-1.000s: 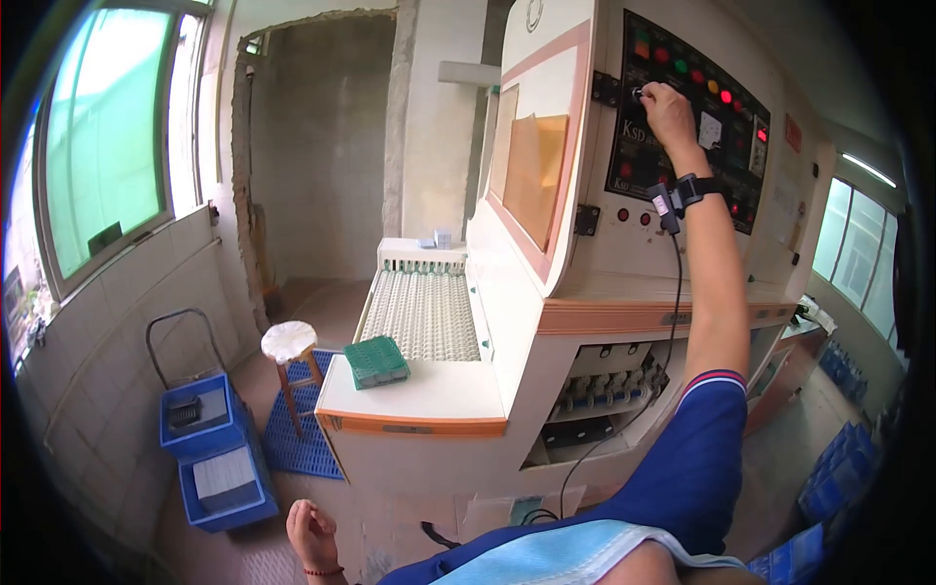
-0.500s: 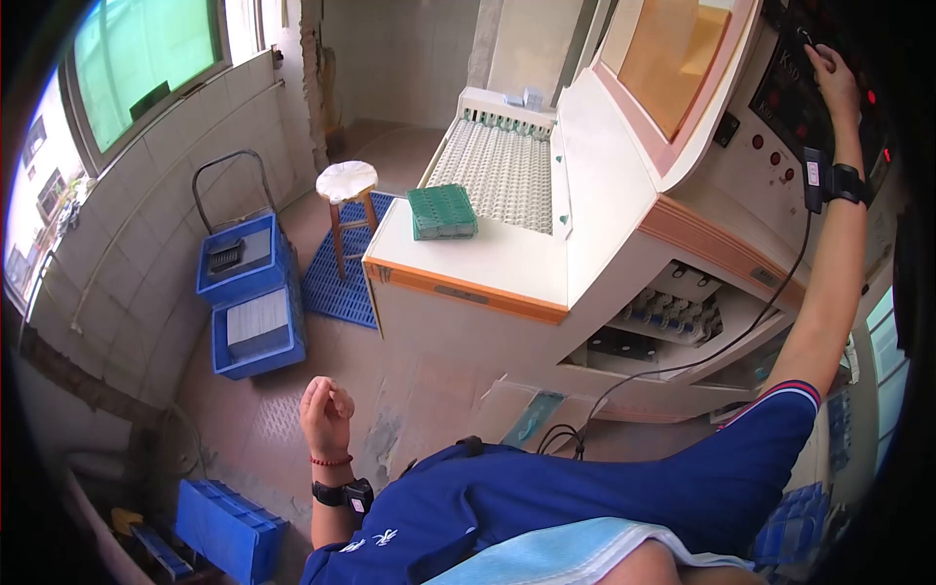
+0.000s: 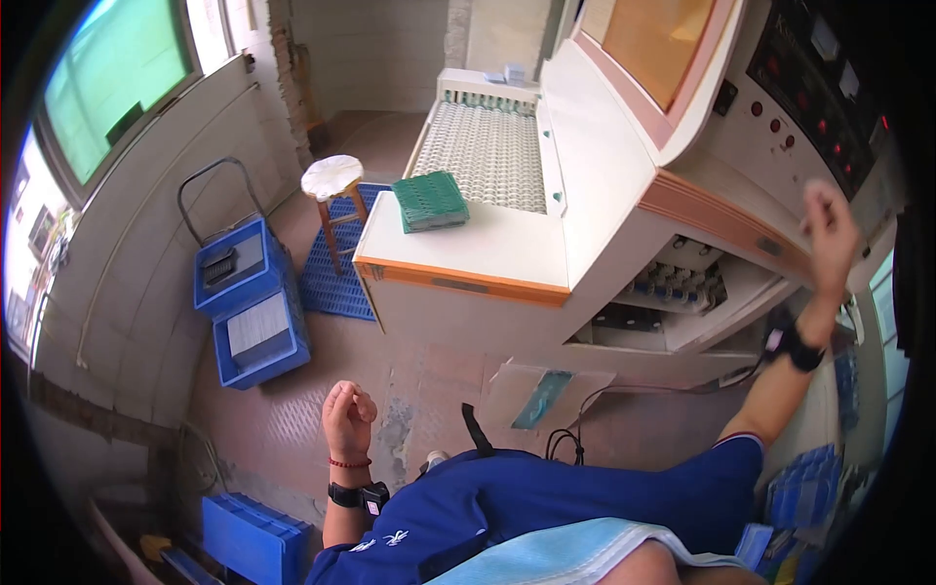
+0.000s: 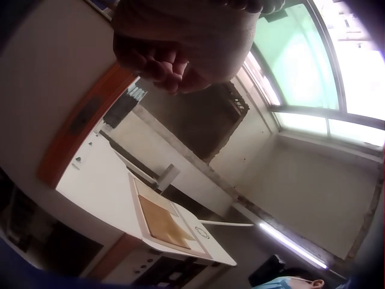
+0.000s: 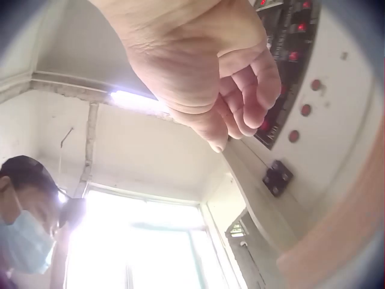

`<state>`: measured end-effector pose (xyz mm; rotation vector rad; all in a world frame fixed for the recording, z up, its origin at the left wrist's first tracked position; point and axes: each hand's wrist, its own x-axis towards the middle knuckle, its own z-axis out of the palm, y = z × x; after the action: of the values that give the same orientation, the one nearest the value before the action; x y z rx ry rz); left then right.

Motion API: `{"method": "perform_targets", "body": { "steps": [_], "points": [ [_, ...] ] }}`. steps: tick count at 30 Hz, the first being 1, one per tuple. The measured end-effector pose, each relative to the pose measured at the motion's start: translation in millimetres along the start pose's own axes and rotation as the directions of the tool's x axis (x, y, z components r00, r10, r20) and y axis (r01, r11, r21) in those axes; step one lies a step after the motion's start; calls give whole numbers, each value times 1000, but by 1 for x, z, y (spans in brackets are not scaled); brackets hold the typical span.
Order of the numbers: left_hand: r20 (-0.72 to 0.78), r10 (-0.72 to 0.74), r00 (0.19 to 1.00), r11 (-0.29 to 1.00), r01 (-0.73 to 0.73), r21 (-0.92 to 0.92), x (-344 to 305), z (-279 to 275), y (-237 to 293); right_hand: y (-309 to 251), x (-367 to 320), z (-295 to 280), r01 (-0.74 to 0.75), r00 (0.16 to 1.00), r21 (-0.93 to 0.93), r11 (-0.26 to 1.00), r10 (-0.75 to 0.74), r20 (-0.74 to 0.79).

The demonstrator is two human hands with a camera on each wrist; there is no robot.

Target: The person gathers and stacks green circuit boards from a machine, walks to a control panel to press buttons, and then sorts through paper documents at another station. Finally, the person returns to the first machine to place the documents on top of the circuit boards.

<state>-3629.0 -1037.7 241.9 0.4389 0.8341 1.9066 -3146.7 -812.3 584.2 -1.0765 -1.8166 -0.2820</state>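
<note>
Nearby, just above the right grip, a black control panel sits on a white machine; that grip is empty, loosely curled. Leftward, a green stack rests on the machine's tabletop. Lower left, the left grip also curls loosely, empty.

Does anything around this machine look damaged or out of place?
The doorway edge beyond the stool looks damaged: it is jagged and rough, unlike a finished frame. A flat sheet with a teal strip lies askew on the floor near the machine, an odd spot, perhaps. I see no obvious spill.
</note>
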Motion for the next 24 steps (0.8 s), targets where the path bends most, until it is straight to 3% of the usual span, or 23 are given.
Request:
{"method": "perform_targets", "body": {
  "steps": [1, 2, 4, 6, 9, 13, 16, 18, 19, 22, 24],
  "points": [
    [12, -32, 999, 999, 32, -22, 1, 0, -4, -12, -37, 10, -125, 992, 162, 979, 120, 43],
    [26, -63, 998, 997, 64, -43, 4, 0, -9, -14, -69, 15, -134, 984, 226, 965, 103, 142],
    [58, -131, 990, 991, 132, -17, 8, -2, -20, -5, -137, 23, -365, 913, 173, 915, 314, 261],
    [67, -229, 971, 973, 230, -3, 13, -2, -34, 9, -198, 33, -557, 821, 329, 763, 445, 357],
    [109, -327, 939, 945, 322, 61, 13, 9, -57, 27, -282, 36, -746, 653, 441, 499, 678, 337],
    [121, -428, 896, 901, 412, 137, 4, 54, -89, 46, -343, 9, -836, 506, 408, 366, 801, 318],
    [170, -489, 856, 865, 449, 223, -9, 97, -124, 64, -373, -34, -818, 520, 428, 384, 811, 267],
    [204, -587, 783, 801, 525, 287, -21, 133, -154, 83, -397, -74, -828, 506, 357, 432, 850, 145],
    [193, -579, 792, 804, 516, 294, -28, 151, -171, 92, -410, -93, -849, 457, 340, 405, 885, 87],
    [280, -654, 703, 738, 510, 441, -59, 207, -236, 124, -453, -165, -914, 360, 176, 365, 931, -57],
    [331, -675, 660, 726, 513, 459, -86, 249, -289, 166, -505, -221, -910, 378, 119, 397, 913, -156]
  ]
}}
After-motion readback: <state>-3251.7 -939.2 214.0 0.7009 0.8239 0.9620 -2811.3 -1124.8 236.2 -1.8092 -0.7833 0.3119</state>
